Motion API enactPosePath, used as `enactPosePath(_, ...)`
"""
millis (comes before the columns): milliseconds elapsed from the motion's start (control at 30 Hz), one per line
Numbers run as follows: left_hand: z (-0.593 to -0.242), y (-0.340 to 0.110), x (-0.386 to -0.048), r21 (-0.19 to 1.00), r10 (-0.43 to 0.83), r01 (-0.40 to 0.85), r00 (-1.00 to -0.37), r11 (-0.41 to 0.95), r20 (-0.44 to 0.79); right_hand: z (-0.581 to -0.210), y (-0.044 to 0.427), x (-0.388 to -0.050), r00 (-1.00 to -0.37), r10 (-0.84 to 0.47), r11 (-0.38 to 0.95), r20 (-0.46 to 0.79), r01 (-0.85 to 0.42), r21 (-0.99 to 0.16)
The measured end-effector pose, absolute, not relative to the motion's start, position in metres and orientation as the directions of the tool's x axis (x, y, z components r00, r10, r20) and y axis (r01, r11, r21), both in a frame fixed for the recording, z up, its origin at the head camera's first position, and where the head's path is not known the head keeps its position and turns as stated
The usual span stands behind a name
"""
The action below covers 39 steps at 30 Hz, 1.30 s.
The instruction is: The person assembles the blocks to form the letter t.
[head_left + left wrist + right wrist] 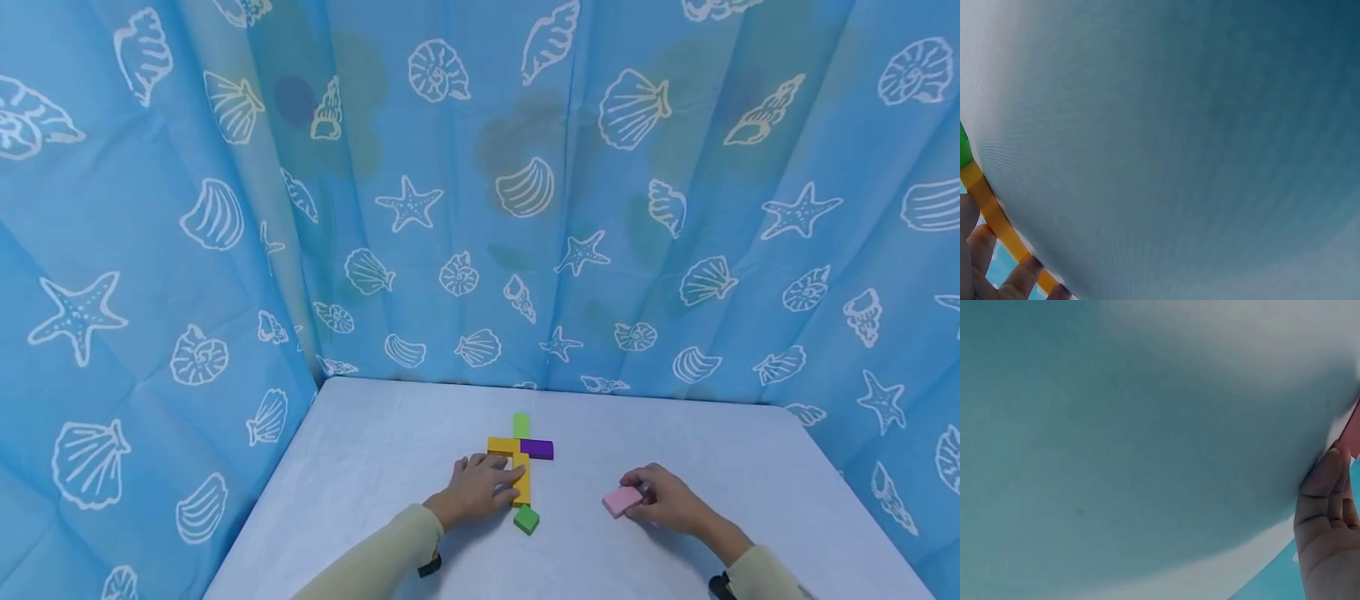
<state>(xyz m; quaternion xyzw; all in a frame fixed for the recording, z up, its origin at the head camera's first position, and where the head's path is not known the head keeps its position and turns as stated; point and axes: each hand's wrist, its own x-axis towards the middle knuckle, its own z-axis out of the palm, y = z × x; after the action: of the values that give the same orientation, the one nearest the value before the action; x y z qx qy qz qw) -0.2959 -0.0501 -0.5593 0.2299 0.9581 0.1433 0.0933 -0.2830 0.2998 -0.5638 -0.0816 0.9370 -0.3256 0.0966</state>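
In the head view my right hand (667, 500) pinches a pink block (621, 501) between thumb and fingers, at the right of the table. The right wrist view shows only an edge of that pink block (1352, 431) beyond the fingertips. My left hand (476, 487) lies with spread fingers against the upright yellow block (522, 483) and just below the sideways yellow block (501, 446). A purple block (537, 449) extends right from their junction, and a light green block (521, 425) stands above it. A green block (527, 520) sits turned at the lower end.
The blocks lie on a white-covered table (390, 433). A blue curtain (480, 225) with white shell and starfish outlines hangs behind the table and along its left side. Dark straps show at both wrists.
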Motion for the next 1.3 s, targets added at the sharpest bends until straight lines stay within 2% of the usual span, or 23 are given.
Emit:
enactPosePath(167,-0.561,-0.049,-0.296,0.313,0.471,0.417,-0.874,0.853,-0.119,-0.566,0.294,-0.276,-0.977,-0.189,0.785,-0.104,-0.086,-0.613)
enactPosePath(367,-0.562,-0.051,-0.298,0.311,0.476,0.429,-0.875,0.848,-0.092,-0.562,0.280,-0.270,-0.964,-0.251,0.788,-0.091,-0.149,-0.598)
enactPosePath(667,-0.564,-0.052,-0.295,0.308,0.475,0.432,-0.876,0.848,-0.079,-0.559,0.260,-0.262,-0.955,-0.272,0.789,-0.117,-0.152,-0.596)
enactPosePath(967,-0.562,-0.052,-0.295,0.308,0.480,0.437,-0.874,0.845,-0.080,-0.561,0.249,-0.261,-0.928,-0.360,0.764,-0.097,-0.234,-0.601)
enactPosePath(1300,-0.563,-0.048,-0.295,0.301,0.466,0.423,-0.881,0.855,-0.086,-0.562,0.233,-0.261,-0.915,-0.388,0.758,-0.114,-0.246,-0.604)
